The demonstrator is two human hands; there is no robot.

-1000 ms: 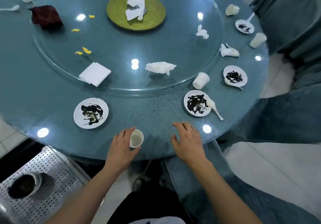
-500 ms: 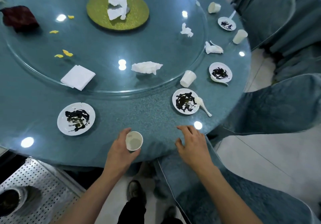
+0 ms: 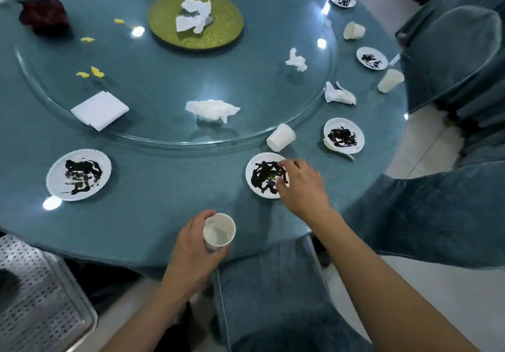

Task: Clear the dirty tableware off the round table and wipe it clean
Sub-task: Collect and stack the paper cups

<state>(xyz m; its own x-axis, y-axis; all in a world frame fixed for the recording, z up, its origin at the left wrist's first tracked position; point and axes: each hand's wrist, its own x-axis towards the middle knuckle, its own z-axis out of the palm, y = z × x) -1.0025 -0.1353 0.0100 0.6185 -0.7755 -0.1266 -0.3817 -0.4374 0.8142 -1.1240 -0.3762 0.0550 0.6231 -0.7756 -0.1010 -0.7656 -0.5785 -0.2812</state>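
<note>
The round teal table [image 3: 164, 215] carries a glass turntable [image 3: 164, 84]. My left hand [image 3: 191, 253] grips an upright white cup [image 3: 218, 233] just above the near edge. My right hand [image 3: 300, 185] lies over the right rim of a white plate smeared with dark sauce [image 3: 262, 177], with its fingers bent down onto the plate. The spoon beside that plate is hidden under the hand. Another smeared plate [image 3: 78, 174] sits at the left. A tipped cup [image 3: 281, 137] and a third dirty plate [image 3: 343, 136] lie further right.
Crumpled tissues [image 3: 213, 110], a folded napkin [image 3: 99, 110], a green mat [image 3: 218, 21] and a dark red cloth [image 3: 43, 15] lie on the turntable. More cups and plates line the right rim. Covered chairs [image 3: 437, 209] stand right and near. A perforated metal cart [image 3: 35, 297] is at lower left.
My right hand has left the table's near edge and reached forward onto the sauce-smeared plate, covering the spoon. My left hand has kept its hold on the cup.
</note>
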